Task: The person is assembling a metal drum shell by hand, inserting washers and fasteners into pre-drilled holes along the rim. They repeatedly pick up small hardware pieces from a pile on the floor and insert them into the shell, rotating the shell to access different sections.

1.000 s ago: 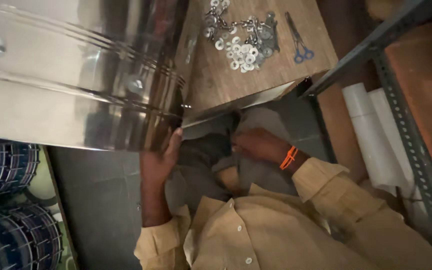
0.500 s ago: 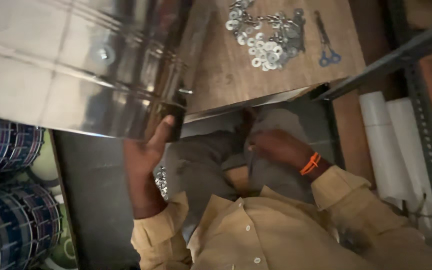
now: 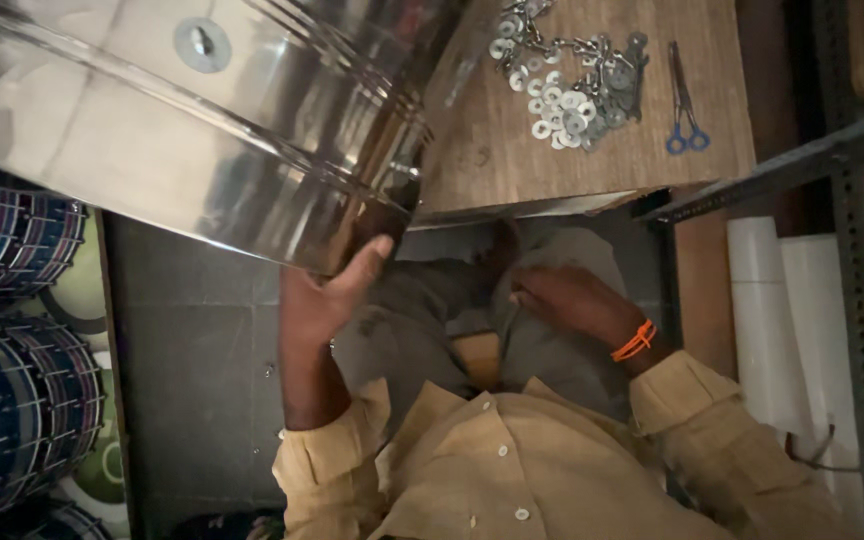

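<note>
The left hand [image 3: 327, 295] is raised with its palm up and fingers spread, pressed against the near lower rim of a large shiny steel drum shell [image 3: 182, 120] that fills the upper left of the view; its grip is open, supporting the shell from below rather than closing around it. The shell is tilted, its ribbed side running toward the right, with a round bolted washer showing on its far face, and its right edge reaches over the left end of a wooden table [image 3: 492, 165]. The right hand [image 3: 567, 300] lies low in the person's lap, well apart from the shell, resting on the grey trousers just below the near edge of the table; its fingers curl downward and whether its grip holds anything cannot be told. An orange band [image 3: 635, 340] sits on that wrist above a tan shirt sleeve. On the far part of the table lies a loose pile of metal washers and small fittings [image 3: 567, 85], and just to its right a pair of scissors with blue handles [image 3: 684, 100]. At the left stand blue striped drums [image 3: 12, 400], stacked near the floor. At the right a dark metal rack [image 3: 852, 260] crosses in front of white rolls [image 3: 762, 300].
</note>
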